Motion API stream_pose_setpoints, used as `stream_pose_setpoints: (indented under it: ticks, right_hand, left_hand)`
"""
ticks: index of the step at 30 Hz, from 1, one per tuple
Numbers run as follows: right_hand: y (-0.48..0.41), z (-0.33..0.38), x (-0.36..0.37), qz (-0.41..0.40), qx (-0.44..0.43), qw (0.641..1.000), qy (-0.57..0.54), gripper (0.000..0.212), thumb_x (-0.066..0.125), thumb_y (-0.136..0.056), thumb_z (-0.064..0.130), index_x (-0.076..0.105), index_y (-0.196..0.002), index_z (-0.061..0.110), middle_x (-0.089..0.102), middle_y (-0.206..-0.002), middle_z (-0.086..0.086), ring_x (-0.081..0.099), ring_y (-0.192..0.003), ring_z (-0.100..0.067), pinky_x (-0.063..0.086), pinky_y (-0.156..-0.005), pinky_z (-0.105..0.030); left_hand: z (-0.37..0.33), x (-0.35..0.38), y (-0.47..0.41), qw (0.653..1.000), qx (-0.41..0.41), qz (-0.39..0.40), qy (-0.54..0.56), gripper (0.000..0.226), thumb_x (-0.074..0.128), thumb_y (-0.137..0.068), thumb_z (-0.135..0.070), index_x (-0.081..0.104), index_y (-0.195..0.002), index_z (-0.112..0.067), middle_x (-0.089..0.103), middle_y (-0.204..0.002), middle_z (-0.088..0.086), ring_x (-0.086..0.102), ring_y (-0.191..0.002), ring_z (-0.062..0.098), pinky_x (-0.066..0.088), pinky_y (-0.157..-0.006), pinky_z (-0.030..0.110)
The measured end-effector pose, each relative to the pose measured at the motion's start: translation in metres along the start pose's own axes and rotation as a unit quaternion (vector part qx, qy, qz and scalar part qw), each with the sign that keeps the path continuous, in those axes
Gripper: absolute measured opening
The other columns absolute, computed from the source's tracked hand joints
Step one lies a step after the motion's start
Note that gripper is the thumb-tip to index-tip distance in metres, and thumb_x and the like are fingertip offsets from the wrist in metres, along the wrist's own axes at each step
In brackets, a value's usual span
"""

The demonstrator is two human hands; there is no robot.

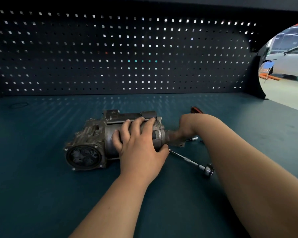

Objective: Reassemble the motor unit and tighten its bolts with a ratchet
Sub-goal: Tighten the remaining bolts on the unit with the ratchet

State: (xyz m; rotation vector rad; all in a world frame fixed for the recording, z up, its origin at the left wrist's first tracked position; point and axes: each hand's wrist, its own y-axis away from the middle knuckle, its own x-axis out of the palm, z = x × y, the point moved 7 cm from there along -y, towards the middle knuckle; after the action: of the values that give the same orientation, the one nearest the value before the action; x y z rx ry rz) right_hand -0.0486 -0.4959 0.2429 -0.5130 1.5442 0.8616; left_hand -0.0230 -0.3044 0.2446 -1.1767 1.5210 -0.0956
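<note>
While the left hand (pixel 138 141) clasps the barrel of the motor (pixel 91 133), the blurred right hand (pixel 182 129) meets its right end, grip indiscernible. Long axis runs left to right across the bench (pixel 41 186); the ratchet (pixel 191 161) lies nearer the right arm.

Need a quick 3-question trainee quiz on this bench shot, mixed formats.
1. True or false: the ratchet is gripped in a hand.
2. Which hand holds the motor unit by its round body from above? A) left B) right C) neither
3. Fill in: the small socket lies on the bench next to the ____ forearm.

Key:
1. False. It lies loose on the bench.
2. A. The left hand has its fingers curled over the body.
3. right
</note>
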Motion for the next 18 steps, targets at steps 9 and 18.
stream_pose_setpoints:
  ticks: [9, 18]
  right_hand:
    - [0.008, 0.014, 0.007, 0.050, -0.006, 0.998, 0.044, 0.054, 0.070, -0.068, 0.069, 0.055, -0.066, 0.017, 0.054, -0.073, 0.002, 0.057, -0.081, -0.024, 0.043, -0.073, -0.031]
    - [0.037, -0.028, -0.050, -0.132, -0.113, 0.952, -0.252, 0.026, 0.070, -0.083, 0.037, 0.060, -0.077, 0.013, 0.056, -0.060, -0.005, 0.045, -0.043, -0.015, 0.032, -0.042, -0.020]
  left_hand:
    - [0.000, 0.000, -0.001, 1.000, 0.011, 0.004, -0.010, 0.074, 0.057, -0.074, -0.062, 0.030, -0.140, -0.041, 0.027, -0.147, -0.012, 0.001, -0.133, 0.014, -0.006, -0.105, 0.040]
    - [0.004, 0.011, -0.001, 0.998, 0.027, 0.046, -0.037, 0.090, 0.054, -0.070, -0.067, 0.006, -0.142, -0.039, 0.009, -0.152, -0.006, -0.013, -0.134, 0.017, -0.023, -0.098, 0.039]
